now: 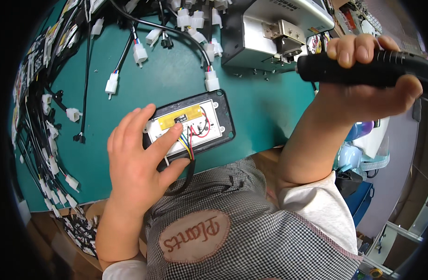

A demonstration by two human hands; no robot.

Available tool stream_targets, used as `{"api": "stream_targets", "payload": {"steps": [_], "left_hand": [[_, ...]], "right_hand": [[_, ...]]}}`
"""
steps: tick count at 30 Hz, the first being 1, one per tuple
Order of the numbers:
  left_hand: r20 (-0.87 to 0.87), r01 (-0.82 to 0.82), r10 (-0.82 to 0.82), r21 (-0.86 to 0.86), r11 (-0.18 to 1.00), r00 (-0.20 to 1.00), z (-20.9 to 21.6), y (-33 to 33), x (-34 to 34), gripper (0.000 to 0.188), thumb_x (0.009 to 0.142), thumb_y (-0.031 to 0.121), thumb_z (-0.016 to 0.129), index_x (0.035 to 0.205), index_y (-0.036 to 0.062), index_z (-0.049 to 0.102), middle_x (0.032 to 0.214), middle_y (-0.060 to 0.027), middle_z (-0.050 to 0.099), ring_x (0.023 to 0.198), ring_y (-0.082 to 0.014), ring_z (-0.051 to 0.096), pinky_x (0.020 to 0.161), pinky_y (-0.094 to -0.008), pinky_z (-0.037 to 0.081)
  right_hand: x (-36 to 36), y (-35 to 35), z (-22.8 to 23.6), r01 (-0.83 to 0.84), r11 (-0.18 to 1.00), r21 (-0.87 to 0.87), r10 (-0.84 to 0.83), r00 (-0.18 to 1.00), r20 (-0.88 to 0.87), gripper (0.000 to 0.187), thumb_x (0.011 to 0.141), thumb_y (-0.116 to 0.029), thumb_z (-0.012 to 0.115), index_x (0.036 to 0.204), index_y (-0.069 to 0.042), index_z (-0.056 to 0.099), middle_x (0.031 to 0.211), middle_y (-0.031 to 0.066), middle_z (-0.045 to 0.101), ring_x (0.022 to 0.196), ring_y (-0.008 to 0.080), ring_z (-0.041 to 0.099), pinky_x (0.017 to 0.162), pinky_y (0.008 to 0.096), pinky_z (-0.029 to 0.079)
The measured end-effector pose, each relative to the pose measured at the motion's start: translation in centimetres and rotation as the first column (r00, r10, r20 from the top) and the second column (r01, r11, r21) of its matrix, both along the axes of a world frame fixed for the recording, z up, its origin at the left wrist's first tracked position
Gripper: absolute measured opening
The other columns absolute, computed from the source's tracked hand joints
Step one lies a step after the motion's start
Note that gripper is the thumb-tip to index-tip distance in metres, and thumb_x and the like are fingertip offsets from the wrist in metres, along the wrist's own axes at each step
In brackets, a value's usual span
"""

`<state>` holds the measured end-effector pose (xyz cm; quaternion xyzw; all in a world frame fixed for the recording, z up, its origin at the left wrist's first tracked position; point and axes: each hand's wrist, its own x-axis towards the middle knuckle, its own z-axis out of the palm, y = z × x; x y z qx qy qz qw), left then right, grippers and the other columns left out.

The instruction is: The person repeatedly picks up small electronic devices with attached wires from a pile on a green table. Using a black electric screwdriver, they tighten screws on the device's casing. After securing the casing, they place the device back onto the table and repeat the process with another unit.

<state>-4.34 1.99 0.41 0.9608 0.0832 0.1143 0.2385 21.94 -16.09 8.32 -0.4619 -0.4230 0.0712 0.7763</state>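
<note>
On the green mat [251, 116] lies a shallow black plastic casing [227, 116] with a white circuit board [214, 133] inside. Yellow tape [169, 122] covers part of the board, and thin coloured wires run from it into a black cable [191, 175]. My left hand [137, 154] steadies the casing: its index finger presses on the board, its thumb lies by the cable, and the other fingers rest at the left edge. Raised at the right, my right hand [358, 88] is wrapped round a black electric screwdriver [349, 69]; its bit cannot be made out.
Behind the casing stands a grey screw feeder [256, 39], with loose screws [255, 72] before it. Many black cables with white connectors [111, 84] lie at the back and hang along the left edge. A blue-lidded clear container [349, 156] stands beyond my right arm.
</note>
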Motion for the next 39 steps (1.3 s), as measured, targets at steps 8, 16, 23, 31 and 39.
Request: {"api": "stream_targets", "payload": {"steps": [8,16,23,31,39], "left_hand": [[-0.041,0.111,-0.127,-0.285,0.952,0.991,0.3,3.0,-1.3,0.052,0.068,0.006,0.072,0.119,0.0092,0.063,0.14,-0.0151,0.047,0.13,-0.0378,0.041,0.105,-0.0448,0.037],[0.156,0.104,-0.07,-0.22,0.97,0.985,-1.6,3.0,-1.6,0.055,0.063,0.004,0.073,0.117,0.0073,0.063,0.13,-0.0128,0.056,0.122,-0.0339,0.05,0.101,-0.0428,0.043],[0.216,0.074,-0.013,-0.279,0.958,0.976,-2.0,2.9,-1.5,0.064,0.059,0.005,0.075,0.121,0.0047,0.058,0.126,-0.0143,0.058,0.12,-0.0331,0.052,0.101,-0.0418,0.043],[0.209,0.091,-0.019,-0.341,0.936,0.978,-2.3,3.0,-1.8,0.067,0.06,0.007,0.077,0.123,0.0041,0.055,0.129,-0.015,0.055,0.122,-0.0338,0.05,0.102,-0.0428,0.042],[0.185,0.091,-0.028,-0.346,0.934,0.982,-2.4,3.1,-2.0,0.066,0.062,0.015,0.079,0.122,0.0042,0.057,0.13,-0.0154,0.054,0.123,-0.035,0.048,0.102,-0.0427,0.042]], "right_hand": [[-7.0,2.6,-1.6,-0.517,0.856,0.017,0.516,0.855,0.051,0.079,0.075,-0.061,0.067,0.127,-0.005,0.047,0.089,0.0032,0.055,0.07,0.0167,0.055,0.065,0.0317,0.045],[-12.6,7.4,-4.3,-0.555,0.829,0.072,0.546,0.83,0.109,0.08,0.075,-0.063,0.069,0.126,-0.006,0.045,0.086,0.0032,0.056,0.066,0.0156,0.057,0.058,0.0299,0.046],[-13.8,9.4,-5.8,-0.509,0.858,0.065,0.498,0.857,0.13,0.081,0.075,-0.066,0.067,0.123,-0.005,0.044,0.081,0.0063,0.056,0.06,0.0182,0.057,0.054,0.0321,0.047],[-15.2,9.9,-5.7,-0.474,0.88,0.037,0.466,0.875,0.13,0.079,0.074,-0.067,0.067,0.118,-0.005,0.045,0.075,0.0052,0.056,0.055,0.017,0.055,0.05,0.0303,0.047],[-14.8,10.6,-5.3,-0.598,0.799,-0.066,0.6,0.782,0.171,0.071,0.074,-0.058,0.073,0.113,-0.004,0.046,0.076,0.0066,0.058,0.053,0.0182,0.056,0.048,0.0306,0.047]]}}
